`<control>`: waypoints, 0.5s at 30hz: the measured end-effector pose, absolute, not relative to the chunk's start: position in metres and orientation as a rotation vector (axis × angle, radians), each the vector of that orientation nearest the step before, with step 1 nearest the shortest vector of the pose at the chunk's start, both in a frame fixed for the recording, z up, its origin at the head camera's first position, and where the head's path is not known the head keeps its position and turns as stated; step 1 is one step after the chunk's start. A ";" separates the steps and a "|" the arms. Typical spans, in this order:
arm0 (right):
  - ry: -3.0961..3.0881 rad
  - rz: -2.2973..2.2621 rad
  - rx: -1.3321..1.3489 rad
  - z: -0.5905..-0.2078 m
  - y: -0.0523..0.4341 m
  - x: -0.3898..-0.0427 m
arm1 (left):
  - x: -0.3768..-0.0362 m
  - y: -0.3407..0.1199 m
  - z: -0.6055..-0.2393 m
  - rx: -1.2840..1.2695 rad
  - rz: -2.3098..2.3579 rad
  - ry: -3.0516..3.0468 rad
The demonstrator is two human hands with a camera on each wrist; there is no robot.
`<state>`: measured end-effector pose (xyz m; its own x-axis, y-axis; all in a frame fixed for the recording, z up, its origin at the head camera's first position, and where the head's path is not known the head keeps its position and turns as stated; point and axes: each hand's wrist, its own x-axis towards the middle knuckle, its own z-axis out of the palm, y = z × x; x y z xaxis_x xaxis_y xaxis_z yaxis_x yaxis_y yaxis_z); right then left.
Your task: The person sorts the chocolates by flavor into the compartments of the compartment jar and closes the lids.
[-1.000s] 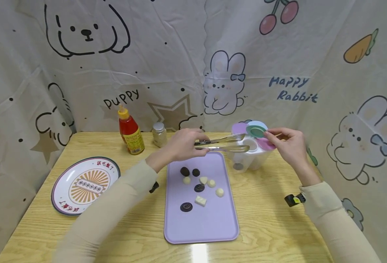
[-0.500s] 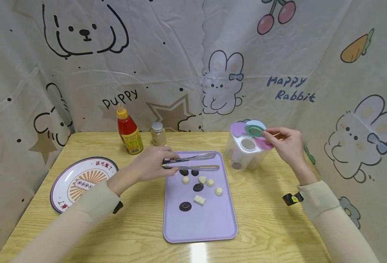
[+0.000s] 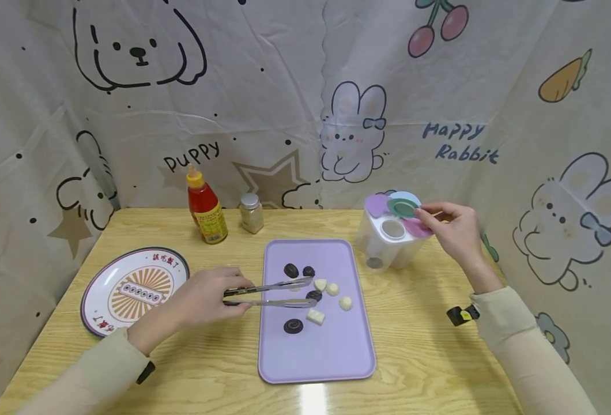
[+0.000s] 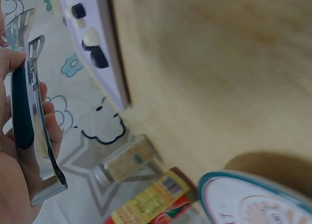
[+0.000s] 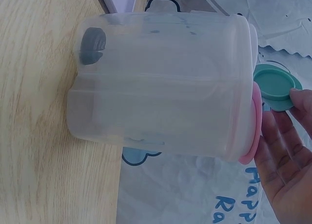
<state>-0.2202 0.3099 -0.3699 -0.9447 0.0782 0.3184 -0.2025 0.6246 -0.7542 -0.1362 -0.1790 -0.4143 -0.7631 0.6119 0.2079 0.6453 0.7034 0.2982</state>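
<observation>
A pair of metal tongs (image 3: 269, 293) is gripped in the left hand (image 3: 202, 300), the tips held slightly apart around a dark chocolate (image 3: 314, 295) on the lilac tray (image 3: 321, 351). Other dark and white chocolates lie close around it. A green flip lid (image 3: 402, 207) of the translucent compartmented container (image 3: 388, 248) is pinched by the right hand (image 3: 453, 230); 1 dark piece (image 5: 92, 46) is seen at the container's bottom. A patterned plate (image 3: 131, 288), a sauce bottle (image 3: 207, 210) and a small shaker (image 3: 252, 212) stand on the wooden table (image 3: 430, 357).
</observation>
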 end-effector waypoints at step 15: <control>-2.545 1.227 0.082 -0.370 0.311 -0.219 | -0.106 -0.194 -0.450 -1.127 -0.562 -2.769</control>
<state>-0.2194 0.3108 -0.3698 -0.9493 0.0832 0.3033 -0.1855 0.6306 -0.7536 -0.1061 -0.1940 -0.4505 -0.7212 0.6546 0.2267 0.6912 0.6581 0.2986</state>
